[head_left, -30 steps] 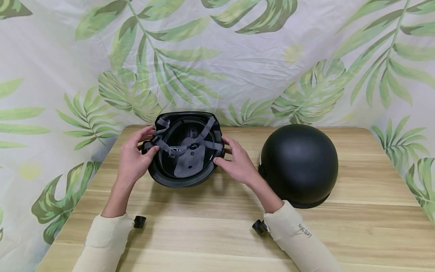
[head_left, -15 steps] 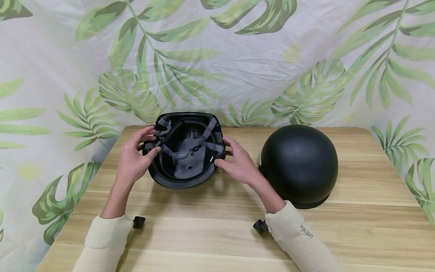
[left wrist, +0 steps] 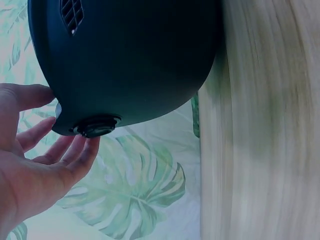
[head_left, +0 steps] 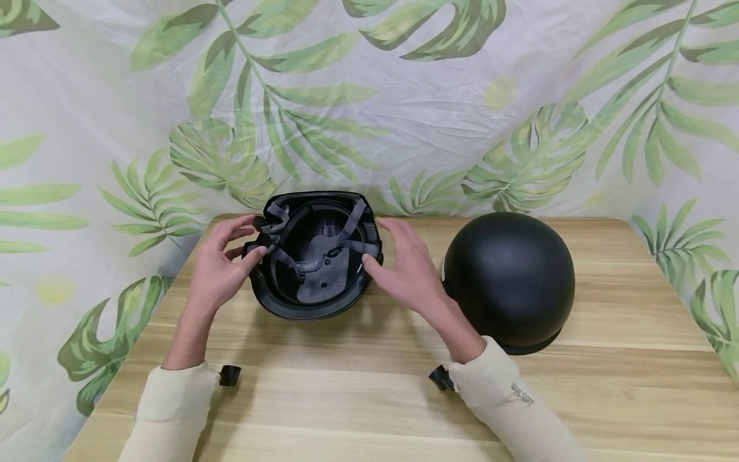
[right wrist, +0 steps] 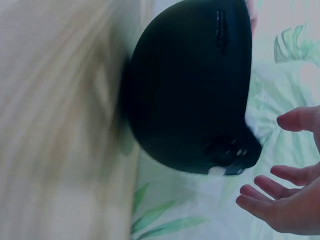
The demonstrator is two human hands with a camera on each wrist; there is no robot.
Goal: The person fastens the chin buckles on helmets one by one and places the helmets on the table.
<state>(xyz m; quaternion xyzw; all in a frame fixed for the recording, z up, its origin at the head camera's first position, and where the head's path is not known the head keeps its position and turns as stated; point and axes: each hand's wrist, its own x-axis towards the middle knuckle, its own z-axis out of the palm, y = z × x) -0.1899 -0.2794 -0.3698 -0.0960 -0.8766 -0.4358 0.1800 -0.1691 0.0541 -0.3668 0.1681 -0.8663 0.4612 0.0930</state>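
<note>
A black helmet (head_left: 316,308) lies upside down on the table, its lining and grey straps (head_left: 350,221) facing up. My left hand (head_left: 218,269) is at its left side, fingers loosely bent. In the left wrist view the thumb (left wrist: 37,96) touches the rim, with the other fingertips close to the round side fitting (left wrist: 97,125). On the opposite side is my right hand (head_left: 407,273), thumb and fingers spread. The right wrist view shows a gap between those fingers (right wrist: 257,200) and the helmet.
A second black helmet (head_left: 510,282) stands dome up at the right, beside my right forearm. The wooden table (head_left: 346,398) ends at a leaf-print cloth (head_left: 427,115) hanging behind. Black wrist cameras (head_left: 229,375) stick out from the sleeves.
Both hands have loosened: the left shifted slightly left, and the right drew away from the rim. The clear buckle and straps dropped deeper into the helmet, which stays in about the same place.
</note>
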